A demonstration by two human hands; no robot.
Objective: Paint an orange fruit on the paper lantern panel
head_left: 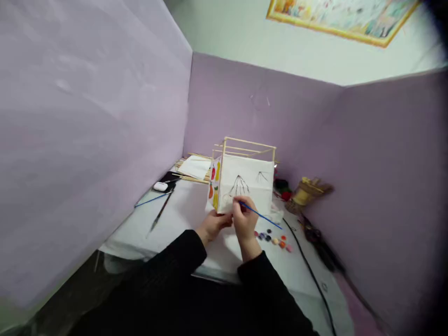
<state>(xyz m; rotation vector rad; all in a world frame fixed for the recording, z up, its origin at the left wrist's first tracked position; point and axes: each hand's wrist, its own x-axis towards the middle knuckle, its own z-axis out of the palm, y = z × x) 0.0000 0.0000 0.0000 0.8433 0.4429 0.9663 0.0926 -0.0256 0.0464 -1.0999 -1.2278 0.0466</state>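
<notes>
The right hand (246, 219) pinched a brush (264, 218) at the papered frame's (261, 193) front; the left hand (214, 225), fingers curled, held its lower edge. The frame stood tilted above the white table (187, 205), paints (276, 241) just right, purple partitions (259, 112) around.

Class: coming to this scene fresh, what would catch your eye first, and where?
Likely the painted box at the centre, with the right hand holding a blue brush at its front. Then perhaps the coloured dots on the table at lower right, and the gold-edged picture high on the wall.
</notes>
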